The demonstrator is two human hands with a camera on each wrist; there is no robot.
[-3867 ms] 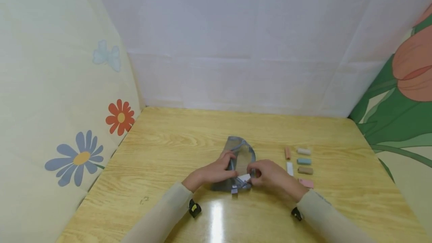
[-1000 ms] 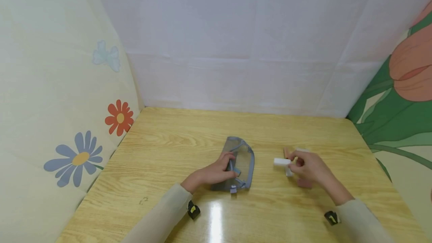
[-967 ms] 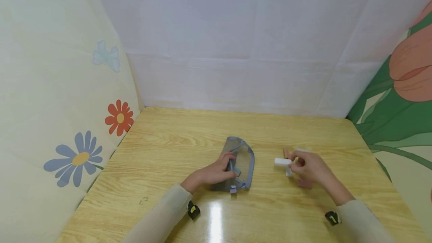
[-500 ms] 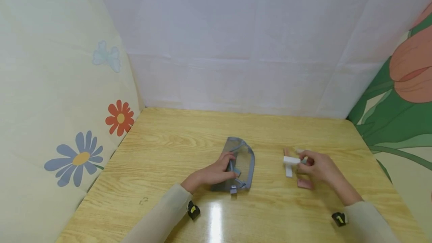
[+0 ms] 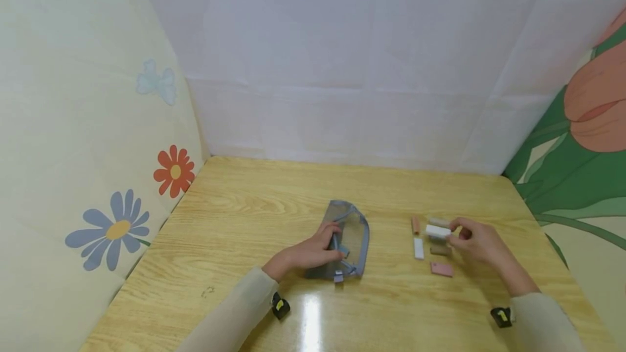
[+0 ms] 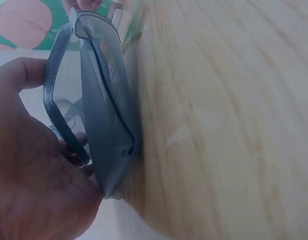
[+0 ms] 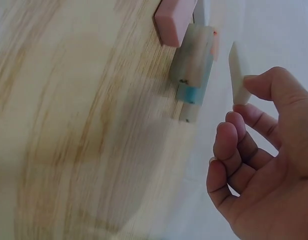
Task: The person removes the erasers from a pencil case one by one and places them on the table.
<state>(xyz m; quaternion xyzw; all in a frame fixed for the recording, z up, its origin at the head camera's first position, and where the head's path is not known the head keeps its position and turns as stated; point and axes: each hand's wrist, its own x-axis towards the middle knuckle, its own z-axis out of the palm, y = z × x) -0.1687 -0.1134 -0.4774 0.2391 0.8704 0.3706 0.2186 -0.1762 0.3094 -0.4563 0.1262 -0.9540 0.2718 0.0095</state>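
A grey-blue mesh zip pouch [image 5: 363,243] lies on the table in front of me. My left hand [image 5: 310,250] grips its near-left edge; in the left wrist view the thumb is on the rim and the other fingers are curled behind it. A small blue patch shows at the pouch's opening. To the right, my right hand [image 5: 481,243] pinches a white eraser-like block [image 5: 437,231] between thumb and forefinger. The right wrist view shows this block [image 7: 238,72] raised beside the small pieces, its other fingers loosely curled. In the head view it overlaps a teal piece.
Around the right hand lie an orange piece [image 5: 415,225], a white piece [image 5: 418,249], a beige piece [image 5: 439,222], a brown piece [image 5: 441,250] and a pink block [image 5: 442,269]. A white cloth [image 5: 342,69] hangs behind the wooden table [image 5: 244,200].
The right hand has left the pouch's opening and carried the white block right, over the small pieces, drifting further right in the last second. The left hand stays on the pouch.
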